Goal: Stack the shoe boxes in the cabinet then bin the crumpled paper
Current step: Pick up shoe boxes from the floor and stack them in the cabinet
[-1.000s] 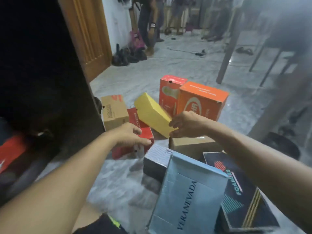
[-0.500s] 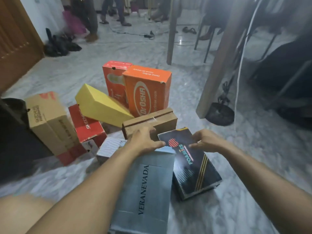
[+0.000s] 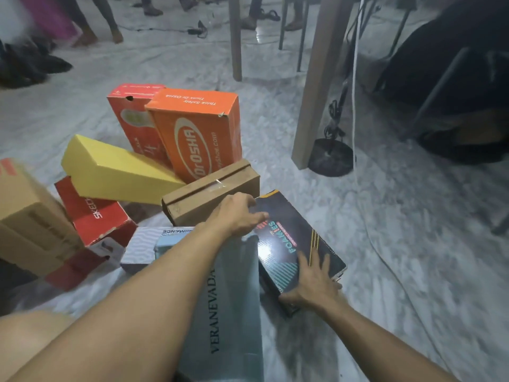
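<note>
Several shoe boxes lie on the marble floor. A black box [image 3: 292, 238] with coloured lettering lies flat on the right. My left hand [image 3: 238, 215] touches its far left corner, fingers fairly straight. My right hand [image 3: 312, 282] lies flat on its near end, fingers spread. A blue-grey VERANEVADA box [image 3: 231, 312] runs beneath my left forearm. Beyond are a brown box [image 3: 203, 197], a yellow box [image 3: 115, 172], an orange box [image 3: 198, 133], two red boxes [image 3: 93, 213] [image 3: 132, 117], a tan box [image 3: 30, 216] and a white patterned box [image 3: 143, 246]. Neither cabinet nor crumpled paper is in view.
A wooden table leg [image 3: 316, 86] and a black round stand base [image 3: 330, 158] with cables stand just right of the boxes. A dark bag [image 3: 446, 73] and chair legs fill the far right. People's legs and dark shoes [image 3: 33, 64] are at the back.
The view has swung right, away from the dark cabinet. My hands left the yellow and red boxes; both now rest on the black box, my right one at its near end.
</note>
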